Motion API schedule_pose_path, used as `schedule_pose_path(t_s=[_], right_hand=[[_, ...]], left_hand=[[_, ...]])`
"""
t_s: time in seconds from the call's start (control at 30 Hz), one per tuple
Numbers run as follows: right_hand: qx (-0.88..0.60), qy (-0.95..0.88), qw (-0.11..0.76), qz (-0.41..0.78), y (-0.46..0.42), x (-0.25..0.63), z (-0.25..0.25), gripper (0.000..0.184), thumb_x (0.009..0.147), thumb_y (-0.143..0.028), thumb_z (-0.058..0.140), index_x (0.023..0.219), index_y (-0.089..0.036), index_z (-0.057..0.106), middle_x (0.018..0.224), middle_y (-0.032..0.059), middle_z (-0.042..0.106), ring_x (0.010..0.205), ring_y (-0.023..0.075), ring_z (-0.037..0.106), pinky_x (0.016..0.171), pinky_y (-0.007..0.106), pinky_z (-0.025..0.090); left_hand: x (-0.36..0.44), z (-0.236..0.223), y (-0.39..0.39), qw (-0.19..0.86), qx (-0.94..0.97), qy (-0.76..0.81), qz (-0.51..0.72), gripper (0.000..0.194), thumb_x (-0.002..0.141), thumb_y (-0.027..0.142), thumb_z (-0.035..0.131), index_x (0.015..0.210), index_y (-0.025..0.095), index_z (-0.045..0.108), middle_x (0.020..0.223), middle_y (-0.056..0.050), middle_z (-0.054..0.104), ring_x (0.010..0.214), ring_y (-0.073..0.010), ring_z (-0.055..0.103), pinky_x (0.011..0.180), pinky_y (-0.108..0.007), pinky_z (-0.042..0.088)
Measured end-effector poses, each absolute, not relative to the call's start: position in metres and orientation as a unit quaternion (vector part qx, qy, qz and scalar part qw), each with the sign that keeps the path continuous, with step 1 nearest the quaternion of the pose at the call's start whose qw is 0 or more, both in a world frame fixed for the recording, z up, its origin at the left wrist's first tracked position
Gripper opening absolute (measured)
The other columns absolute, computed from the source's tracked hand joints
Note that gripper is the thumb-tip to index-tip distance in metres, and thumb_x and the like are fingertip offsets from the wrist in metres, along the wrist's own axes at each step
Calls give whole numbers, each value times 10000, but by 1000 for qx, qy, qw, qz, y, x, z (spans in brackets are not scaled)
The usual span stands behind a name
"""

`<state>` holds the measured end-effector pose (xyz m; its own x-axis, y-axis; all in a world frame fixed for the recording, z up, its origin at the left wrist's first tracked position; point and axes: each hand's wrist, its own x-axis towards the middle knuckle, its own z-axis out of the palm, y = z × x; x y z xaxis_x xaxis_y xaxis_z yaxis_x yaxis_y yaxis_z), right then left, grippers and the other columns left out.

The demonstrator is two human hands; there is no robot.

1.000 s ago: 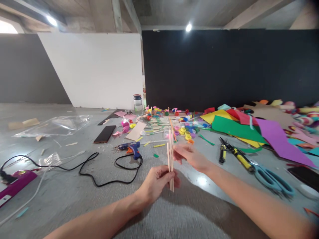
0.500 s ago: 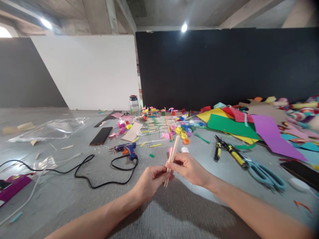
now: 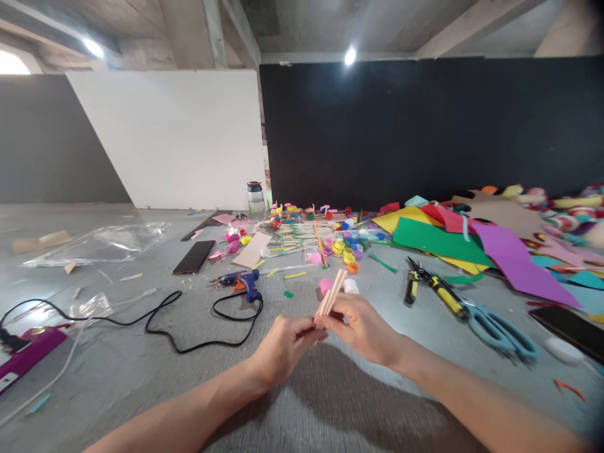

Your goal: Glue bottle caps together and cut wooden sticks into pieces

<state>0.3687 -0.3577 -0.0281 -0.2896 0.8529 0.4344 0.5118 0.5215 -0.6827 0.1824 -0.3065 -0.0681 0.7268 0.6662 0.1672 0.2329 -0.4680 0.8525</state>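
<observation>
Both my hands meet over the grey floor, closed on a small bundle of thin wooden sticks. My left hand pinches the near end of the sticks, and my right hand grips them just beyond. The sticks tilt away from me and to the right, their far ends pointing at a pink cap and a white cap on the floor. A blue glue gun with a black cord lies to the left of my hands.
Yellow-handled pliers and teal scissors lie to the right. Coloured foam sheets pile up beyond them. Several coloured caps and sticks are strewn ahead, by a dark phone, a jar and a clear plastic bag.
The sticks went from upright in my left hand to tilted away and rightward. My right hand came in and closed on them.
</observation>
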Motion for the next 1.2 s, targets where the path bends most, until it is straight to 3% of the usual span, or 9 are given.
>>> schedule_pose_path(t_s=[0.2,0.37,0.53,0.93,1.2], right_hand=[[-442,-801,372,156,-359,366,-29,190,981,-230,587,810,-215,669,798,19,670,752,177,601,696,309,436],[-444,-805,365,151,-358,366,-28,190,987,-223,578,816,-221,661,812,17,665,771,178,608,703,307,436],[-454,-806,352,143,-359,366,-26,204,984,-212,577,794,-212,651,785,23,657,743,177,590,675,307,420],[-477,-793,346,154,-358,364,-26,251,984,-193,572,743,-190,641,756,8,644,721,155,581,668,289,407],[-496,-779,355,145,-357,365,-31,269,975,-209,562,714,-194,626,734,18,641,699,165,555,660,308,391]], left_hand=[[183,-65,-306,407,836,263,256,416,979,430,509,804,126,734,631,19,526,613,-115,419,603,-216,326],[183,-66,-305,367,856,237,278,349,985,369,519,821,136,720,813,-43,656,763,-166,567,733,-237,405],[184,-69,-303,333,868,256,264,310,972,330,535,793,148,710,757,-43,657,724,-167,580,709,-239,407],[184,-71,-302,344,856,278,267,272,941,300,568,781,139,718,696,12,618,672,-119,533,655,-211,373],[186,-79,-300,361,848,286,264,279,935,329,570,809,147,739,735,1,652,704,-135,560,671,-205,402]])
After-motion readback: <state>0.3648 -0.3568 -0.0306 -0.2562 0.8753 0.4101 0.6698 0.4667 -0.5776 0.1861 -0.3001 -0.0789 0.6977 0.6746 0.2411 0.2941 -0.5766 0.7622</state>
